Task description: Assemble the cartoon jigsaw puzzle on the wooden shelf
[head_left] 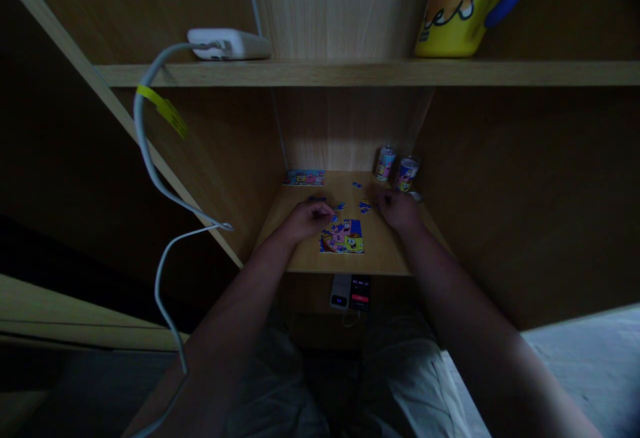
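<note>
Reaching in over the wooden board [383, 257], the left hand [311, 219] is bending its fingers inward, thumb and forefinger coming close together at a small blue puzzle piece [334, 219]. The tips are meeting the piece, but whether they are pinching it or only resting against it I cannot tell. The right hand [399, 210] is curling its fingers low over the board; shadow is hiding the tips, so I cannot tell whether they are gripping anything.

The partly joined puzzle [345, 238] is lying flat just on the near side of the left fingertips and a little to their right. Its long axis is running left to right, its straight lower edge is facing the person, and its cartoon faces are standing upright as the person is seeing them. Its upper left edge is staying ragged.

Just beyond the left fingertips a loose blue cluster [339, 206] is lying; another cluster [365, 207] is sitting just left of the right fingers. A single far piece [357, 185] is lying beyond and between both hands. Past the left fingers a picture card [303, 177] is stretching sideways, and beyond the right hand two printed cans, the left can [385, 162] and the right can [406, 173], are standing upright.
</note>
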### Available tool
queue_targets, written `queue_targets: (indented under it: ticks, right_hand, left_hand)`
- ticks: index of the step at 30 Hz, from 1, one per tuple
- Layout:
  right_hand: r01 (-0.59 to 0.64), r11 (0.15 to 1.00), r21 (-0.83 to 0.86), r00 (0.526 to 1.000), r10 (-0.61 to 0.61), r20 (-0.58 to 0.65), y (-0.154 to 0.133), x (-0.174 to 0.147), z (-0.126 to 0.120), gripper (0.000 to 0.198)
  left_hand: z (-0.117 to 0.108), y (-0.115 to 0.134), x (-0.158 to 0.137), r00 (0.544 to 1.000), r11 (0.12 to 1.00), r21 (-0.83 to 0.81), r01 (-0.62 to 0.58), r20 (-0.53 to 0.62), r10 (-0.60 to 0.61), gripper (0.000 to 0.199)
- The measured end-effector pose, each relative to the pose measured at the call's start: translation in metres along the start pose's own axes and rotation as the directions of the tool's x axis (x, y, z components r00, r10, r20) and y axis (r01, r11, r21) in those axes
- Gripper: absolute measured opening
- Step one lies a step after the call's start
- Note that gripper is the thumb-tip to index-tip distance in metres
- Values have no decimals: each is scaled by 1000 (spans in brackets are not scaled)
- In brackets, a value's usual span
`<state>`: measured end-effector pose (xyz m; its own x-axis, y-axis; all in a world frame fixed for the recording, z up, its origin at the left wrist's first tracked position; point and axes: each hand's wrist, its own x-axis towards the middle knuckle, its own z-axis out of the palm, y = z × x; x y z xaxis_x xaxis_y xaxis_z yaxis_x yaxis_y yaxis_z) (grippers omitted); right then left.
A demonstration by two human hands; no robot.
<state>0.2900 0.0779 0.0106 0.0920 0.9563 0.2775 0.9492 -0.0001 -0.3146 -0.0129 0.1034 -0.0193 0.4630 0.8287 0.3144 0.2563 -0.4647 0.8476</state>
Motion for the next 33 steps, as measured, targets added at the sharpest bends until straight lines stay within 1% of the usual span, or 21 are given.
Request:
queue_targets:
  ticks: [6,10,15,21,25,27,33]
  right_hand:
    - [-7,1000,-4,1000,7,0,1,0,1,52]
    - [-5,1000,-7,1000,5,-17,1,0,1,49]
    - [-31,1000,3,999,31,-6,1,0,0,48]
    - [-13,1000,-1,1000,13,-15,2,0,0,48]
    - [-24,1000,18,1000,24,-11,-1,-2,-3,46]
    - [-54,998,17,998,54,-16,-2,-3,-5,48]
    - [-242,968,61,966,247,-76,3,-3,-11,58]
  left_hand:
    - [-3,1,1,997,999,36,-8,-81,11,24]
    - [-4,3,1,991,999,47,-17,-131,23,23]
    - [-5,2,0,997,999,34,-8,-80,11,26]
    - [-5,0,1,996,1000,21,19,-86,-17,24]
    - [-4,0,1,997,1000,22,13,-82,-11,26]
    - [-3,0,2,997,999,41,5,-77,-2,26]
    - [-4,-6,3,998,996,89,1,-66,5,17]
